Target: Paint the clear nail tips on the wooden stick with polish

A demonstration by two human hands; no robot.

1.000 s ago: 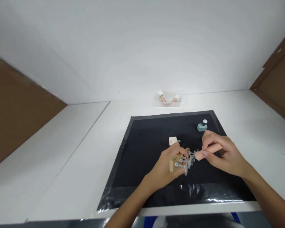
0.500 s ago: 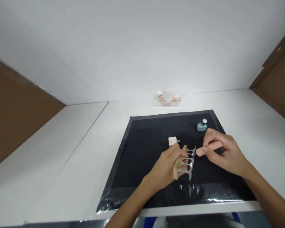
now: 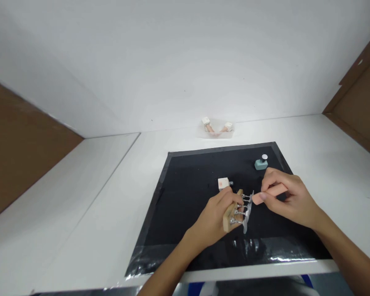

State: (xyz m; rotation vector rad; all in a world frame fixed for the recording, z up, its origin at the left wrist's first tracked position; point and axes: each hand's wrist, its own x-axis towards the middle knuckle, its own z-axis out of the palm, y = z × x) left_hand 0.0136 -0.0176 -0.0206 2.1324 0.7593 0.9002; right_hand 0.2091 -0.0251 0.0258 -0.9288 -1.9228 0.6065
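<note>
My left hand (image 3: 217,213) is closed round a pale wooden bar (image 3: 228,220). Several metal stems (image 3: 239,213) stick out of it to the right, bearing greyish nail tips (image 3: 247,218). Between thumb and fingers, my right hand (image 3: 291,201) pinches a peach nail polish brush cap (image 3: 277,190), its lower end at the upper nail tips. Bristles are hard to make out here. Just beyond my left fingers is a white square bottle (image 3: 223,183) with a grey neck pointing right. A teal block (image 3: 260,165) with a dark stem and silvery disc stands beyond my right hand.
A black mat (image 3: 188,181) with taped edges lies on the white table (image 3: 105,213). By the back wall, a clear plastic tray (image 3: 218,135) holds two white blocks with peach sticks. Brown panels (image 3: 24,148) flank both sides.
My right hand has shifted very slightly left, and the peach cap has turned a little at the nail tips. The left hand still grips the wooden bar, nearly unmoved.
</note>
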